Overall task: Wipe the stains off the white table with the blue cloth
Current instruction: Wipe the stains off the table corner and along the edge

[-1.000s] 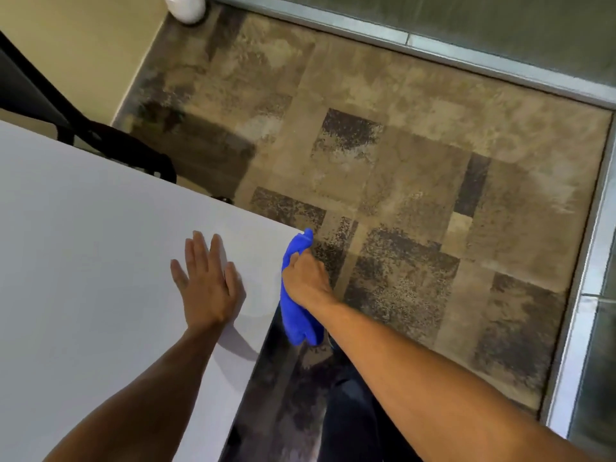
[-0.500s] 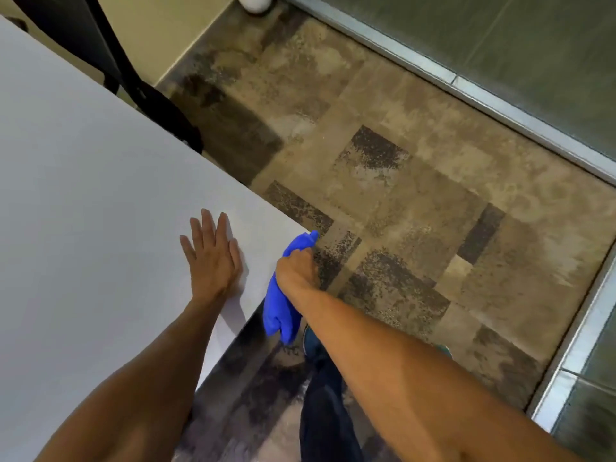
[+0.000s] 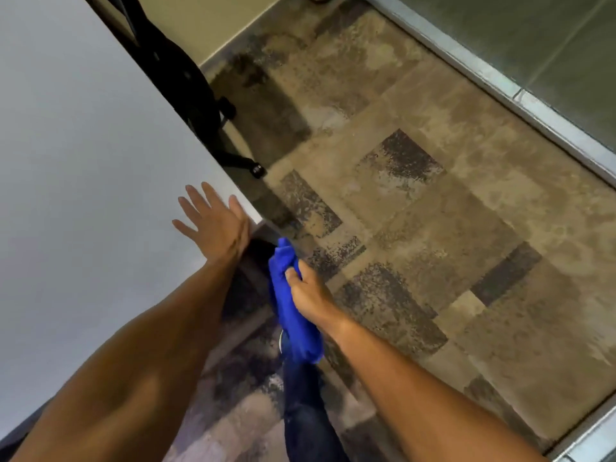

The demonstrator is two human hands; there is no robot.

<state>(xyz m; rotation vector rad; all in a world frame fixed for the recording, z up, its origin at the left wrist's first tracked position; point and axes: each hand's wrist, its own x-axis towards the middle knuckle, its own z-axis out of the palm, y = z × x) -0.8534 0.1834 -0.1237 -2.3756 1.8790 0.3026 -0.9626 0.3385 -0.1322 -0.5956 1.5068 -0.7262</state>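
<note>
The white table (image 3: pixel 83 168) fills the left of the head view, and no stain shows on the part I see. My left hand (image 3: pixel 213 221) lies flat with fingers spread near the table's right corner. My right hand (image 3: pixel 308 293) grips the blue cloth (image 3: pixel 291 318), which hangs bunched below the table's corner, off the tabletop and over the floor. The cloth does not touch the table surface.
A black office chair (image 3: pixel 186 85) with a castor (image 3: pixel 257 170) stands beyond the table's far edge. Patchy brown carpet (image 3: pixel 416 211) covers the floor to the right, bounded by a metal door track (image 3: pixel 520 98). My dark trouser leg (image 3: pixel 303 405) is below the cloth.
My right hand has pulled the blue cloth off the table's corner and down toward me. My left hand stays flat near the corner. The view has swung left.
</note>
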